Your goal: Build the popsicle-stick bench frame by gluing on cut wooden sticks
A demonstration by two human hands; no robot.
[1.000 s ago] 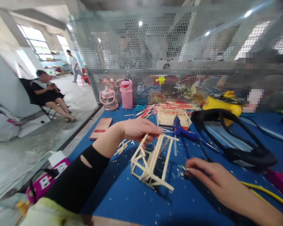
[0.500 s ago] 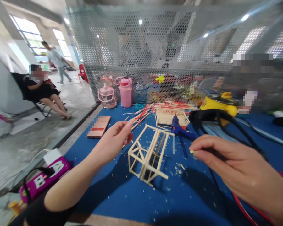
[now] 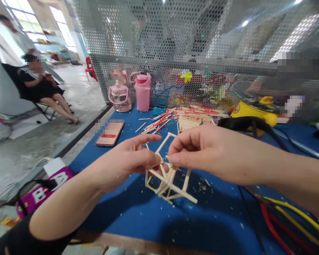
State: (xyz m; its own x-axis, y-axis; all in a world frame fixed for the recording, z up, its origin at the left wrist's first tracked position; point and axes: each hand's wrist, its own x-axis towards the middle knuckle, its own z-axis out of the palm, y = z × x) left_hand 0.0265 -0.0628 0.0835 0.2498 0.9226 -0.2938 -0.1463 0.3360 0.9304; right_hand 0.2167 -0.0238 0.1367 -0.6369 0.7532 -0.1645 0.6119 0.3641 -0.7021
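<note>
A small open frame of glued wooden sticks (image 3: 184,193) stands on the blue table in front of me. My left hand (image 3: 130,159) reaches to its upper left side, thumb and lower fingers closed around a stick there, index finger stretched out above. My right hand (image 3: 199,148) pinches a small piece of wood (image 3: 168,157) between thumb and index finger, right at the top of the frame. The two hands' fingertips are close together, and they cover part of the frame. Behind my right hand, a flat stick-built tray (image 3: 190,120) is partly hidden.
Sticks in red-printed paper (image 3: 162,117) lie at the back, near a pink bottle (image 3: 143,94) and a clear pink cup (image 3: 119,97). A phone (image 3: 110,132) lies at left, a purple power strip (image 3: 45,191) at the edge. A yellow pot (image 3: 244,110) and cables (image 3: 273,226) are at right.
My right hand has moved left to the frame with the small wood piece. My left hand has come down onto the frame. The blue glue gun is now hidden behind my right hand.
</note>
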